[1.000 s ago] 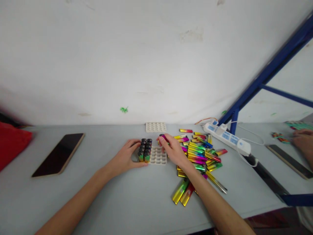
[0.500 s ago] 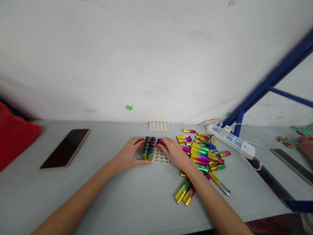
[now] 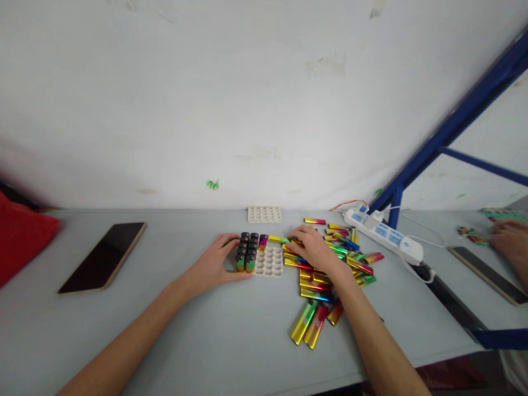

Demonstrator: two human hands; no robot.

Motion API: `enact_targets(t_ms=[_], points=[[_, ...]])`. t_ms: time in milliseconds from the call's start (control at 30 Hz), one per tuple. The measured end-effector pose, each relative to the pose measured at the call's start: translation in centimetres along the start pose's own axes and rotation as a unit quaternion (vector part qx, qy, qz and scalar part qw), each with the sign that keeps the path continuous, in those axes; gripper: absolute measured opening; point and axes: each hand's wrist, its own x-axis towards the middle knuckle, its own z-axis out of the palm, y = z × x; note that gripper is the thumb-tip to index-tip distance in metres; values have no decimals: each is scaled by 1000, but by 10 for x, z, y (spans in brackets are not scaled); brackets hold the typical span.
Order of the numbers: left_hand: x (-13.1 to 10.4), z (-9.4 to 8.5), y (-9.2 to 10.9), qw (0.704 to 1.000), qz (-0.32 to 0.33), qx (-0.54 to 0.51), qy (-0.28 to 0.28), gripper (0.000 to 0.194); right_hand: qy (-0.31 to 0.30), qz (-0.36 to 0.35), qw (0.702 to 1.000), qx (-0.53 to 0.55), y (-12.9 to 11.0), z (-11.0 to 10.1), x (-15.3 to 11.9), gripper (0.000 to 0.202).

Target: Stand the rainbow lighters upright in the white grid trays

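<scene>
My left hand [image 3: 213, 267] curves around the left side of the white holed tray [image 3: 270, 263], thumb at the front and fingers behind. It steadies the black-topped lighters [image 3: 246, 253] standing upright there in two columns. A magenta lighter [image 3: 263, 242] stands alone at the back of the third column. My right hand [image 3: 313, 247] is over the left side of a pile of shiny lighters [image 3: 317, 283]. Its fingertips are closed on a yellow and green lighter [image 3: 275, 238], which lies sideways and points toward the tray. The lighter's other end is hidden by the fingers.
A second white holed tray [image 3: 264, 214] lies by the wall. White power strip [image 3: 385, 234] and cables sit behind the pile, near a blue metal frame [image 3: 412, 179]. A dark phone [image 3: 103, 256] and red cloth [image 3: 22, 236] are left. Another person's hand [image 3: 509, 239] is far right.
My right hand has let go of the magenta lighter, now standing in the tray, and moved right to the pile, closing on a yellow and green one. My left hand stays at the tray.
</scene>
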Motion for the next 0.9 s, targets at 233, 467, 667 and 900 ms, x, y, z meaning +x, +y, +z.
enact_targets(t_ms=[233, 467, 667, 900], points=[[0, -2, -3, 1000, 3, 4, -6, 75, -10, 32, 999, -27, -7, 3, 4, 6], [0, 0, -7, 1000, 6, 6, 6, 75, 67, 17, 997, 41, -3, 12, 5, 10], [-1, 0, -5, 1000, 16, 12, 6, 71, 174, 17, 954, 242, -2, 21, 12, 17], [-1, 2, -7, 1000, 19, 16, 17, 74, 179, 90, 815, 543, -25, 14, 15, 57]])
